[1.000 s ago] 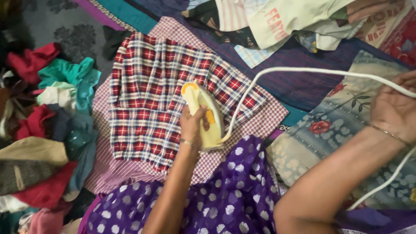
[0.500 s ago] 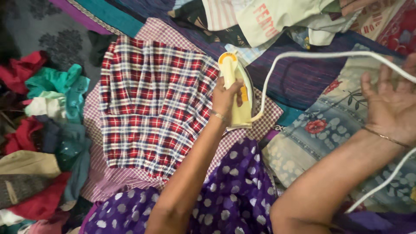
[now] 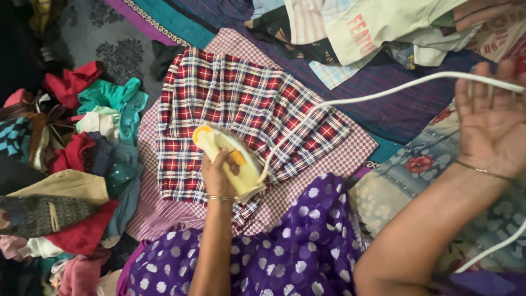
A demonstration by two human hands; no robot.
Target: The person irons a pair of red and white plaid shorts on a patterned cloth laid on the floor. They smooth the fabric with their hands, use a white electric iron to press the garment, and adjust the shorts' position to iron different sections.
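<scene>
My left hand (image 3: 218, 178) grips the handle of a pale yellow electric iron (image 3: 233, 159). The iron rests on a red, white and blue plaid cloth (image 3: 241, 93), near its front left part. The plaid cloth lies flat on a pink-and-white small-checked cloth (image 3: 350, 153). A white cord (image 3: 383, 93) runs from the iron's back end up and to the right. My right hand (image 3: 490, 129) is raised at the right, palm up and fingers spread, and the cord passes across its fingertips.
A heap of crumpled clothes (image 3: 82, 164) in red, teal, beige and grey lies at the left. More folded and loose garments (image 3: 372, 27) lie along the top. A floral bedcover (image 3: 422, 159) is at the right. My purple white-dotted clothing (image 3: 296, 241) fills the bottom centre.
The iron slid out to the right edge of the plaid cloth, then back to its near left part. My right hand rose a little with the cord.
</scene>
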